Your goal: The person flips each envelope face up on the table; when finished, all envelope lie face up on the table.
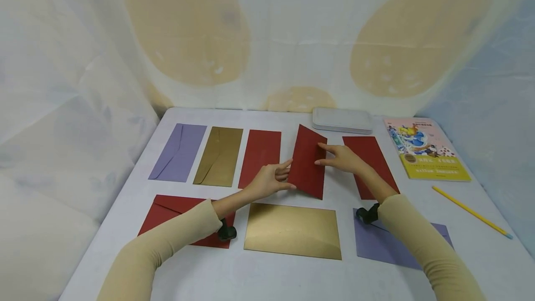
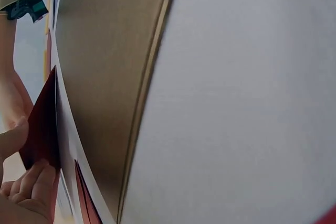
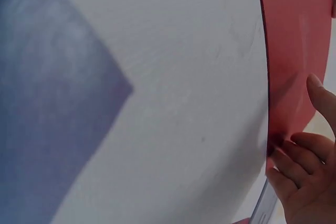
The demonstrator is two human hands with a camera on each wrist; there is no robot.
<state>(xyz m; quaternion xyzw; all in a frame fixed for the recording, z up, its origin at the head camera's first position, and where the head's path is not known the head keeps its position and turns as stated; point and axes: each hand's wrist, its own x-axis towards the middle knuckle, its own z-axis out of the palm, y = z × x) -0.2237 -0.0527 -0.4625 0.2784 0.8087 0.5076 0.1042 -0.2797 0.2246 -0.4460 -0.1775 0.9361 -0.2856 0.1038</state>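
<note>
Both hands pinch the dark red paper envelope (image 1: 307,161) above the gold envelope (image 1: 292,230): left hand (image 1: 267,181), right hand (image 1: 340,158). Keep grip light, edges uncreased.

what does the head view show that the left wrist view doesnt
Only the head view shows the right hand, the book, the yellow pencil, the grey tray and the purple envelopes. Only the left wrist view shows the gold envelope up close from table level. Both show the left hand holding the red envelope.
</note>
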